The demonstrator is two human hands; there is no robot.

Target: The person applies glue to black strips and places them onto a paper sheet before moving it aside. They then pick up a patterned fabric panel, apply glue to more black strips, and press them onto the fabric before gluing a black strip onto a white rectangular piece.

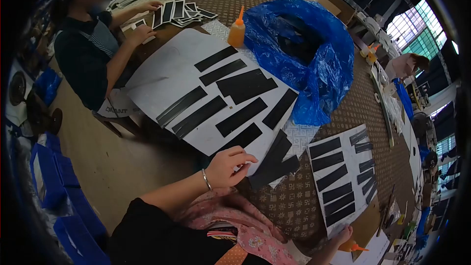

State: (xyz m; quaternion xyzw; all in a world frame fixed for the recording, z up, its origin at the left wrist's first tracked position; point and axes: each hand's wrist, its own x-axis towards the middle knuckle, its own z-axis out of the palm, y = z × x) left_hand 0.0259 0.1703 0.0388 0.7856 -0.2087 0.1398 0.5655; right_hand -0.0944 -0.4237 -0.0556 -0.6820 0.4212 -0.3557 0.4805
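Note:
My left hand [229,167], a bracelet at its wrist, hovers by the near edge of a large white board [162,78]. Its fingers are curled, thumb close to the index finger; anything held there is too small to make out. Several black strips [240,117] lie in rows on the board, and loose black pieces [274,159] overlap its corner beside my fingertips. At lower right, my right hand [342,235] is at the near end of a smaller white board [338,176] with black strips, close to an orange glue bottle [349,246]. Its fingers are mostly hidden.
A blue plastic bag [333,68] stands open behind the large board, with an upright orange glue bottle [237,32] beside it. Across the table, a person [91,44] handles black-and-white cards [174,12]. Blue bins [54,167] sit on the floor at left.

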